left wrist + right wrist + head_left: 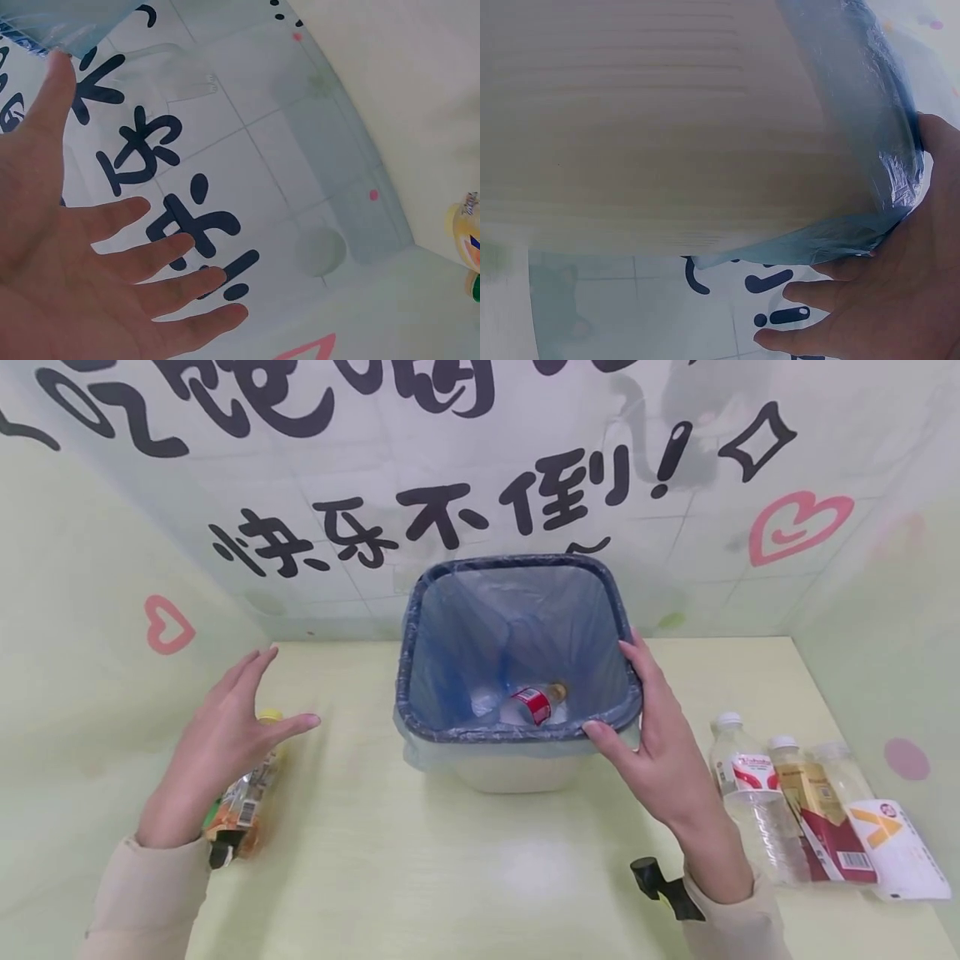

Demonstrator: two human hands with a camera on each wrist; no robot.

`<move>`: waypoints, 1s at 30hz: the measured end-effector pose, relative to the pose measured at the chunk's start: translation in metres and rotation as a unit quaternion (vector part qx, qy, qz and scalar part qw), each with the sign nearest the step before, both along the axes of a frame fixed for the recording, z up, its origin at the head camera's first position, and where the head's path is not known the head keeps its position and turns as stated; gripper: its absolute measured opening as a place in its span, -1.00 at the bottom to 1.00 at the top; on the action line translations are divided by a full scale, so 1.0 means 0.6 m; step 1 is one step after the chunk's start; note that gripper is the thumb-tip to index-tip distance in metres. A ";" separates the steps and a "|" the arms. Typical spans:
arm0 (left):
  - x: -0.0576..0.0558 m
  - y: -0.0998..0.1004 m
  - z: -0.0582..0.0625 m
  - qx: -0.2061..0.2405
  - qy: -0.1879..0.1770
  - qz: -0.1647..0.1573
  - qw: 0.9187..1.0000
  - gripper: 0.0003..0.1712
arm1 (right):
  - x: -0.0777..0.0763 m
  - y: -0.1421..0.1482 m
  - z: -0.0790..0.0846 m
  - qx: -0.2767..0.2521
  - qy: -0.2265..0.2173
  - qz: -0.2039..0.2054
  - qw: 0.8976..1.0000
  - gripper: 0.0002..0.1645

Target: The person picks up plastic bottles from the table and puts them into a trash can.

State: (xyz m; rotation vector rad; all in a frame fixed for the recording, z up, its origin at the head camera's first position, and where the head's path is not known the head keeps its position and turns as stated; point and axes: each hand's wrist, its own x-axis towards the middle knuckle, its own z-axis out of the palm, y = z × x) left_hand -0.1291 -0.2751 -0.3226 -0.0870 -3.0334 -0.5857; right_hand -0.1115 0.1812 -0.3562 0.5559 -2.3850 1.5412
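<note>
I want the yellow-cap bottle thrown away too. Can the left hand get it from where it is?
Probably yes. The left hand hovers open right above the yellow-cap bottle lying on the table, and nothing sits between them. The right hand is busy on the bin.

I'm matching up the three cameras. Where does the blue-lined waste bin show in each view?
Head: waste bin at centre, right hand on its rim.
Left wrist: only a liner corner, top left.
Right wrist: fills the upper frame.
Shared landmark: the black lettering on the wall.
</note>
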 end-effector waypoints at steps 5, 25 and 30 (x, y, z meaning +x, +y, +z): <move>0.006 -0.010 -0.011 -0.009 0.000 0.013 1.000 0.29 | -0.002 0.000 0.001 -0.004 0.005 0.005 1.000 0.07; 0.017 -0.035 -0.045 -0.020 -0.029 0.041 0.999 0.24 | 0.003 -0.001 0.001 0.001 -0.010 -0.004 1.000 0.04; 0.021 -0.040 -0.053 -0.023 -0.039 0.046 0.998 0.23 | 0.002 -0.003 0.003 0.005 -0.007 -0.006 1.000 0.04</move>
